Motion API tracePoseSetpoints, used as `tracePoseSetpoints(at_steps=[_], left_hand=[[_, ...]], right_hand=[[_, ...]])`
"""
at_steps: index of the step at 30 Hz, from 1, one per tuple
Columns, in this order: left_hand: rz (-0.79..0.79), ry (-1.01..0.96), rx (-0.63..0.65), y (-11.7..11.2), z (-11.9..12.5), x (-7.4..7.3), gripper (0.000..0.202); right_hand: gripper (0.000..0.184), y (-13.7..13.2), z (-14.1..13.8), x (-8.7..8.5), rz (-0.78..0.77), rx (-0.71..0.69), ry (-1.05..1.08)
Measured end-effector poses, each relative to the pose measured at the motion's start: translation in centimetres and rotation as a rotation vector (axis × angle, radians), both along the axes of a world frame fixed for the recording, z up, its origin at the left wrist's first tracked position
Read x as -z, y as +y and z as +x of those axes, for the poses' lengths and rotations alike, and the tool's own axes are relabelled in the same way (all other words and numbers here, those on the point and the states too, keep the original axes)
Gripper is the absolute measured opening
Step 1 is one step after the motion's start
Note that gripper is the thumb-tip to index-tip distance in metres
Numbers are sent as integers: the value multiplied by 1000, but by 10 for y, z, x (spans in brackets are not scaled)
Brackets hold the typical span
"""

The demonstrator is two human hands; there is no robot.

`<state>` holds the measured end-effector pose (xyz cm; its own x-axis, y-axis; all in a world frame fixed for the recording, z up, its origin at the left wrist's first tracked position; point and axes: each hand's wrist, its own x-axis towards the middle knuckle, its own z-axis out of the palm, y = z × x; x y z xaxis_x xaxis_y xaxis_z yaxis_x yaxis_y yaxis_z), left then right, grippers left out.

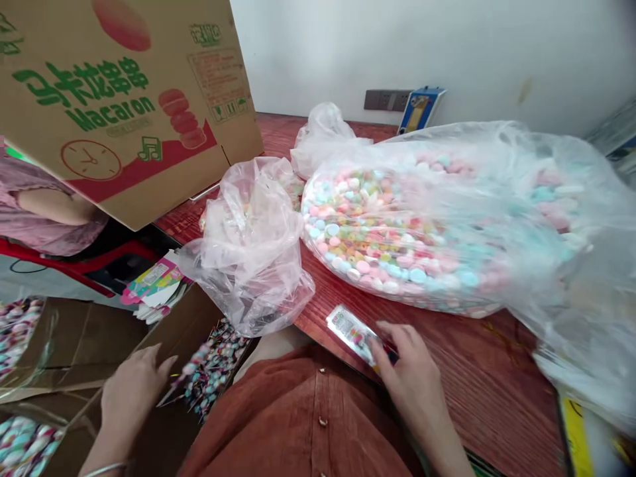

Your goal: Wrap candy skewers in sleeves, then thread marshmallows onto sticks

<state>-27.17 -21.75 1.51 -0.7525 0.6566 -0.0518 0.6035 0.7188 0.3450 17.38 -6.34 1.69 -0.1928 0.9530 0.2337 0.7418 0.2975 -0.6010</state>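
The top and left edges cut off the cardboard box, whose finest print is too small to read. Behind it, most of a co-worker is hidden; a pink sleeve shows. The right hand is blurred and covers the near end of the small packet. By the left hand, the candy stick is smeared, so whether the fingers grip it is unclear. Cloudy plastic dims the sweets in the large bag, cropped at right.
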Motion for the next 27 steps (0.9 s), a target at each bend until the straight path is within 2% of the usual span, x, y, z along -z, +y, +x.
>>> tracePoseSetpoints(at_steps=[2,4,6,7,10,11,13,16,20,23,27], left_hand=[[31,86,49,15,23,-3,37],[265,112,196,38,55,-14,30],[474,61,537,64,93,-26,19],[514,-2,723,77,113,-30,17],[459,-120,1203,114,170,-28,30],[409,-100,1324,126,186,-24,37],[319,-14,1481,146,210,-14,47],[216,92,1605,169,227,-8,40],[113,212,1721,183,229,-16,28],[54,325,1739,185,231,-16,26],[73,415,1747,192,236,-2,27]], right_hand=[[36,-9,-9,11,90,-3,-187],[37,-18,-13,17,148,23,-341],[32,-24,-16,19,150,19,-447],[28,-26,-17,18,136,7,-486],[22,-28,-22,14,102,-12,-578],[21,-27,-23,13,103,-10,-603],[20,-26,-25,11,106,-7,-629],[21,-25,-25,10,90,1,-586],[25,-23,-20,11,78,13,-499],[28,-23,-20,14,104,26,-498],[32,-26,-23,20,186,36,-581]])
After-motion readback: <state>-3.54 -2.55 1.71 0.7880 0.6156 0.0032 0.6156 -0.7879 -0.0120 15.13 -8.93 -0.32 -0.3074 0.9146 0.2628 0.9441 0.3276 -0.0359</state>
